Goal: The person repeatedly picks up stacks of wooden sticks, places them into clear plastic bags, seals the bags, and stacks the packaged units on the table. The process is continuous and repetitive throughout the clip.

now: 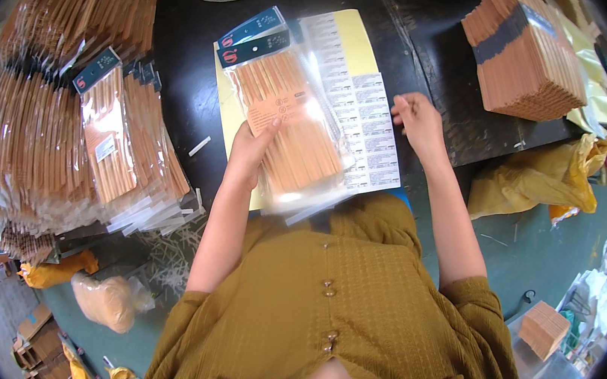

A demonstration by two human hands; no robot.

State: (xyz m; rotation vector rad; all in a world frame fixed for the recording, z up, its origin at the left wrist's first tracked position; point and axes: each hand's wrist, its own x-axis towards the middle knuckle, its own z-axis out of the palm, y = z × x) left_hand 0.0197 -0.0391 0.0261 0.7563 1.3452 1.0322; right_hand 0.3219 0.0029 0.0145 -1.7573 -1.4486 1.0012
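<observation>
My left hand (251, 149) grips a clear plastic pack of wooden chopsticks (303, 144) by its left side, thumb on the front. The pack has a dark teal header card and a brown paper band with print. Behind its top shows another teal-headed plastic bag (252, 27). Under the pack lie printed white label sheets (374, 124) and a yellow backing sheet (355, 42). My right hand (419, 124) hovers beside the right edge of the labels, fingers curled. Whether a small label is between its fingertips cannot be made out.
Many packed chopsticks (38, 128) are piled at the left; one pack on top (109, 131) bears a white label. A banded stack of brown card sleeves (524, 57) stands on the dark table (199, 17) at the right. A white cable (230, 1) crosses the far side. Plastic strips (167, 258) litter the floor.
</observation>
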